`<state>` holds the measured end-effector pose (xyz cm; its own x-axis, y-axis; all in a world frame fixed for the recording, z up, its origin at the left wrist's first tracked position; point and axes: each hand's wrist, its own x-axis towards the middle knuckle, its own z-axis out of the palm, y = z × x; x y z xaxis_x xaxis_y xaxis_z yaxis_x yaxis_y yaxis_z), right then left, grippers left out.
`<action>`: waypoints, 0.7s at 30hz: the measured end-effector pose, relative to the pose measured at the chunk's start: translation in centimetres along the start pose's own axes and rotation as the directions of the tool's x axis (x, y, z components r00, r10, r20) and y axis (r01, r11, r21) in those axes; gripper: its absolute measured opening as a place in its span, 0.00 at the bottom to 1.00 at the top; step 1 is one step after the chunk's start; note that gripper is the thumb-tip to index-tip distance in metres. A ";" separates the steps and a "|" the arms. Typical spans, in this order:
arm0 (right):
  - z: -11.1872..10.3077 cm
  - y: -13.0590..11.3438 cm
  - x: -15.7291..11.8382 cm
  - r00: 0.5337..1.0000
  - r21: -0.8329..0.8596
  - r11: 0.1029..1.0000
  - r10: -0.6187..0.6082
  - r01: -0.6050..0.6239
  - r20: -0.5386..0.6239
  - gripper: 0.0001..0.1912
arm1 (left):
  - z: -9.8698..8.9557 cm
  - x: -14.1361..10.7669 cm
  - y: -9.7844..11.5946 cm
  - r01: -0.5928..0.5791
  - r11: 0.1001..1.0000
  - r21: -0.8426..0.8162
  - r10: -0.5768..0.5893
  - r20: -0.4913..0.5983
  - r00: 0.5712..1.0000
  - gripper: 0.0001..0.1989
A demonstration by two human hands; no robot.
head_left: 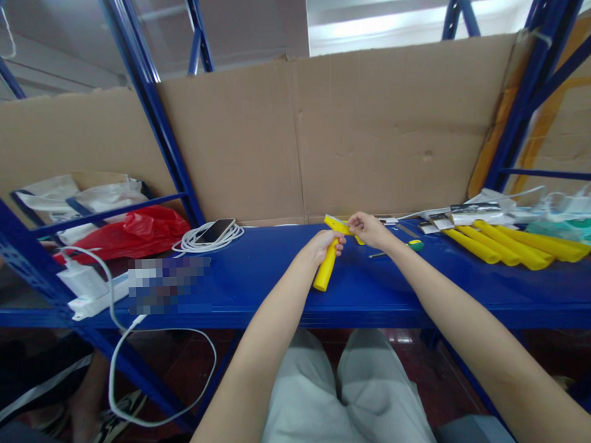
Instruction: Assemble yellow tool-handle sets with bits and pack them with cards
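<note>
My left hand (326,244) is closed around a yellow tube-shaped handle (325,272), which slants with its lower end toward me. A yellow crosspiece (337,224) with a pale strip on top shows above that hand. At the crosspiece's right end, my right hand (367,229) has its fingers pinched together; whether a small part is between them cannot be made out. Just right of my right wrist lies a green-and-yellow screwdriver (415,246), its shaft partly behind the arm. Several more yellow handles (512,245) lie side by side farther right, with silvery and white heads.
A cardboard panel (370,128) stands behind the blue shelf (258,274). At left are a phone (216,231) on coiled white cable, a red plastic bag (141,230) and a white power strip (102,299). Blue uprights (164,135) flank the shelf. Someone's leg shows lower left.
</note>
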<state>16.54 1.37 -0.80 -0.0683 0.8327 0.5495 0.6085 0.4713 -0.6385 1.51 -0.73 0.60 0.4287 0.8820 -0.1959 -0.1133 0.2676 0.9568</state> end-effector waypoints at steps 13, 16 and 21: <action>0.1 0.3 0.1 1.000 0.042 0.999 0.006 -0.007 0.023 0.08 | -0.5 0.9 -0.4 -0.037 0.999 0.025 0.037 0.023 0.999 0.08; 0.1 0.4 0.2 1.000 0.063 0.998 0.013 -0.015 0.028 0.08 | -0.5 1.1 -0.5 -0.042 0.999 0.032 0.042 0.013 0.999 0.08; 0.2 1.2 0.3 1.000 0.065 0.998 0.007 -0.007 0.004 0.08 | -0.5 1.4 -0.6 -0.041 0.999 0.026 0.040 0.013 0.999 0.08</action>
<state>17.04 2.26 -1.49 -0.0675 0.8373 0.5425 0.5562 0.4830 -0.6763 1.72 0.52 -0.39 0.4352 0.8870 -0.1545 -0.1068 0.2213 0.9693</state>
